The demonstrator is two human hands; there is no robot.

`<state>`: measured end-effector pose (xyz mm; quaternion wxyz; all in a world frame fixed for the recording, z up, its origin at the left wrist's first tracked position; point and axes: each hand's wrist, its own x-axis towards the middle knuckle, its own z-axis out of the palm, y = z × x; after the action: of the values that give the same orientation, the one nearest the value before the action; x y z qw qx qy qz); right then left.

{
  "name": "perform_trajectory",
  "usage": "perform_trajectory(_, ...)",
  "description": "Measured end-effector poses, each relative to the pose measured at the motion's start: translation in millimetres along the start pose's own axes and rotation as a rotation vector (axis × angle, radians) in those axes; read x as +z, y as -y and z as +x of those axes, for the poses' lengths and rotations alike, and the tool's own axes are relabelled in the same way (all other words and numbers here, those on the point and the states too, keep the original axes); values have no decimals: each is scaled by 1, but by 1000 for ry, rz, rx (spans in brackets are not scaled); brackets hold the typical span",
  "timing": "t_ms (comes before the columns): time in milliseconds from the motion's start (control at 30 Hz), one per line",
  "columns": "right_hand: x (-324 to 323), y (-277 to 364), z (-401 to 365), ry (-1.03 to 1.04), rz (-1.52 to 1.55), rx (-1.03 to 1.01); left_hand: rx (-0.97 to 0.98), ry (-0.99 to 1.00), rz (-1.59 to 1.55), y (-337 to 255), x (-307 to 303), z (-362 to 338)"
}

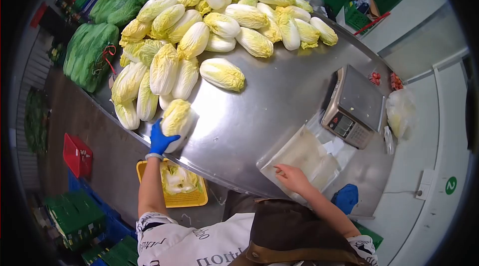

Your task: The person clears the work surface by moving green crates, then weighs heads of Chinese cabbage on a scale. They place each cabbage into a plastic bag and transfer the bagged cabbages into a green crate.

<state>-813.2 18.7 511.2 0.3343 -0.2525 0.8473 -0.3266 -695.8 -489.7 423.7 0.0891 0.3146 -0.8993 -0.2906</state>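
Two hands (163, 139), left holding one cabbage (177, 118), one scale (358, 97)

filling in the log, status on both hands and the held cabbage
Left hand around cabbage at edge of table. Right hand over plastic bags, seemingly empty. Cabbage pile beyond; nothing seen blocking.

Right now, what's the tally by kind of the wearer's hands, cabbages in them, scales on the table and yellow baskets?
Hands: 2, the left hand gloved and the right hand bare
Held cabbage: 1
Scale: 1
Yellow basket: 1
Total: 5
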Motion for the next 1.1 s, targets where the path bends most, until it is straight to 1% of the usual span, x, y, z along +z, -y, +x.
perform_trajectory(67, -2, 16, 13, 70, 2, -48, 4, 91, -105, -11, 31, -17)
perform_trajectory(133, -1, 15, 31, 133, -34, -125, 86, 254, 123, -75, 31, -35)
perform_trajectory(167, -1, 13, 43, 166, -53, -169, 202, 271, 247, -97, 31, -42)
perform_trajectory(200, -3, 12, 52, 183, -99, -197, 231, 271, 224, -106, 35, -49)
perform_trajectory(267, -3, 6, 65, 209, -187, -246, 235, 262, 35, -98, 44, -58)
perform_trajectory(333, 3, -2, 66, 227, -139, -228, 115, 356, -37, -81, 44, -64)
perform_trajectory(367, -1, -4, 73, 207, -128, -231, 102, 339, -37, -71, 49, -65)
perform_trajectory(400, -2, -6, 75, 207, -96, -212, 114, 335, -103, -66, 51, -63)
perform_trajectory(433, -1, -10, 72, 202, -65, -198, 51, 336, -222, -51, 60, -60)
perform_trajectory(467, -3, -16, 70, 207, -35, -188, -63, 367, -510, -28, 78, -56)
perform_trajectory(500, -1, -19, 71, 221, 5, -180, -145, 347, -639, -47, 72, -60)
perform_trajectory(533, -1, -21, 74, 220, 104, -132, -195, 335, -661, -75, 59, -64)
perform_trajectory(567, 2, -24, 75, 230, 212, -80, -105, 330, -601, -66, 67, -62)
perform_trajectory(600, 4, -25, 77, 246, 324, -23, -70, 310, -612, -67, 72, -66)
perform_trajectory(633, 5, -26, 82, 257, 369, 58, -5, 250, -522, -64, 78, -71)
perform_trajectory(667, 7, -26, 85, 216, 444, 103, 52, 197, -435, -58, 85, -77)
perform_trajectory(700, 9, -27, 86, 181, 519, 156, 125, 160, -436, -55, 92, -82)
perform_trajectory(733, 13, -26, 85, 144, 592, 204, 59, 171, -516, -52, 96, -92)
perform_trajectory(800, 13, -21, 85, 106, 527, 142, -52, 176, -684, -59, 107, -98)
perform_trajectory(867, 15, -17, 88, 61, 446, 81, -91, 176, -791, -66, 103, -100)
perform_trajectory(933, 12, -7, 99, -34, 343, 59, -240, 230, -1056, -82, 88, -100)
perform_trajectory(967, 9, -1, 106, -85, 288, 53, -293, 222, -1281, -76, 93, -101)
perform_trajectory(1000, 7, 4, 114, -55, 375, 122, -347, 220, -1502, -82, 90, -99)
perform_trajectory(1033, 7, 10, 123, -28, 468, 189, -418, 252, -1500, -88, 84, -99)
perform_trajectory(1067, 7, 13, 131, 4, 565, 256, -395, 264, -1366, -101, 77, -99)
perform_trajectory(1100, 15, 11, 139, 25, 585, 256, -387, 253, -1309, -110, 78, -100)
